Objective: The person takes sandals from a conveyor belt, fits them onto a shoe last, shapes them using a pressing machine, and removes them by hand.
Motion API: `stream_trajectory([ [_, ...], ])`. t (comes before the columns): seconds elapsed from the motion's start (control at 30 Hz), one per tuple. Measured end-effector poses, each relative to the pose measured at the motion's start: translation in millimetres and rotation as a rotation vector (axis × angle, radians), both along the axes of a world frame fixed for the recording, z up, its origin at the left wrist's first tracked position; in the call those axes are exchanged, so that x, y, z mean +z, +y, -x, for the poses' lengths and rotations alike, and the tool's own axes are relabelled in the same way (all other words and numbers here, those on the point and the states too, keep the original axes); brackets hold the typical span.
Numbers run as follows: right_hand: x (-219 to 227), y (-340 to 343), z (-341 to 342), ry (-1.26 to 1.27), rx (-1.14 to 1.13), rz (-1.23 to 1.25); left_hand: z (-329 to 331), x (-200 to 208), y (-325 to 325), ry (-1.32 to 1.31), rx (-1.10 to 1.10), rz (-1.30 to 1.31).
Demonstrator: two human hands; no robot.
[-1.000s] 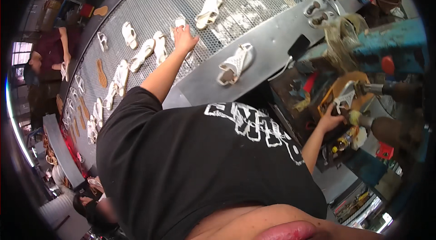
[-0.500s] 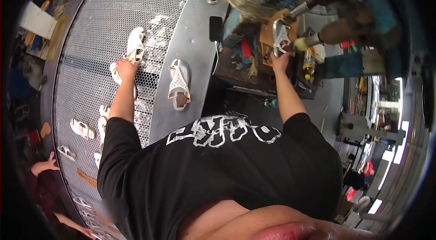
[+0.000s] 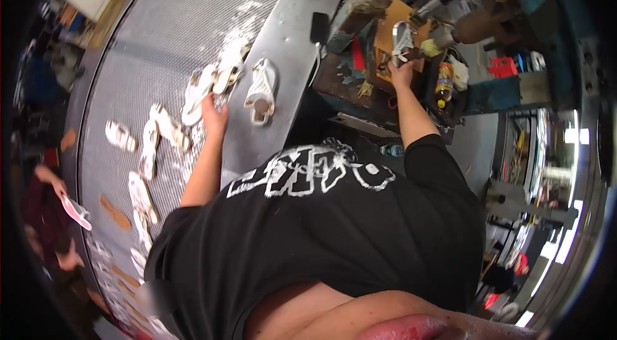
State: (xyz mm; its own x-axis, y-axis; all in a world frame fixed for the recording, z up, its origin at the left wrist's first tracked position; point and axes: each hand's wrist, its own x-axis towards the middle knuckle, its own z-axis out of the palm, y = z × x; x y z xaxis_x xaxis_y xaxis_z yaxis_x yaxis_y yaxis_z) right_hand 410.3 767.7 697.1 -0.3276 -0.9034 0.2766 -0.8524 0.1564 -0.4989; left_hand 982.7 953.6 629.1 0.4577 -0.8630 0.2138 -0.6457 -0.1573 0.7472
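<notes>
1. Head view: the person's left hand [image 3: 214,115] reaches out over the perforated metal surface [image 3: 148,38], close to its smooth metal edge strip [image 3: 283,25]. The fingers are curled around the heel end of a white sandal [image 3: 198,92] lying on the mesh; the grip is narrow and holds that sandal.
2. Just beside this sandal, toward the edge strip, lies another white sandal piece [image 3: 228,73], touching or nearly touching it. A white strappy sandal [image 3: 262,90] rests on the smooth edge strip, near the left hand but apart from it.
3. More white sandals [image 3: 151,141] and brown soles [image 3: 116,214] are scattered along the mesh toward its left edge.
4. The right hand [image 3: 402,69] is stretched to a cluttered workbench [image 3: 347,76] beyond the edge strip. It is closed on a white strappy upper [image 3: 402,38] held against a machine part; the finger positions are too small to tell exactly.
5. A yellow bottle [image 3: 443,83] stands just right of the right hand. A dark phone [image 3: 319,27] lies on the edge strip near the bench.
6. Another person's hand holds a pink sole [image 3: 76,210] at the far left edge.
</notes>
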Motion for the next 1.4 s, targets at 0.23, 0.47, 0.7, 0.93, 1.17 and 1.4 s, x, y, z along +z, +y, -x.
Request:
stream_trajectory([
  [0.23,24.0,1.1,10.3,-0.158,0.276,0.206,2.8,-11.9,-30.4,-0.119,0.092,-0.321],
  [0.47,36.4,12.8,-15.8,-0.061,-0.016,0.172,1.5,-16.6,-74.1,-0.106,0.272,-0.353],
  [0.7,46.5,23.0,-15.6,0.040,-0.119,-0.036,39.4,-34.2,-109.1,0.343,0.590,-0.025],
  [0.93,23.4,15.9,-4.7,-0.023,-0.019,0.027,-21.5,-32.2,-154.2,1.609,0.190,0.054],
  [1.17,42.3,100.5,-65.9,-0.166,0.111,0.020,-15.5,-6.6,-65.4,2.049,0.275,0.346],
  [1.4,95.0,182.3,-164.0,-0.902,0.477,0.052,97.1,120.5,70.4,1.836,-0.378,-0.202],
])
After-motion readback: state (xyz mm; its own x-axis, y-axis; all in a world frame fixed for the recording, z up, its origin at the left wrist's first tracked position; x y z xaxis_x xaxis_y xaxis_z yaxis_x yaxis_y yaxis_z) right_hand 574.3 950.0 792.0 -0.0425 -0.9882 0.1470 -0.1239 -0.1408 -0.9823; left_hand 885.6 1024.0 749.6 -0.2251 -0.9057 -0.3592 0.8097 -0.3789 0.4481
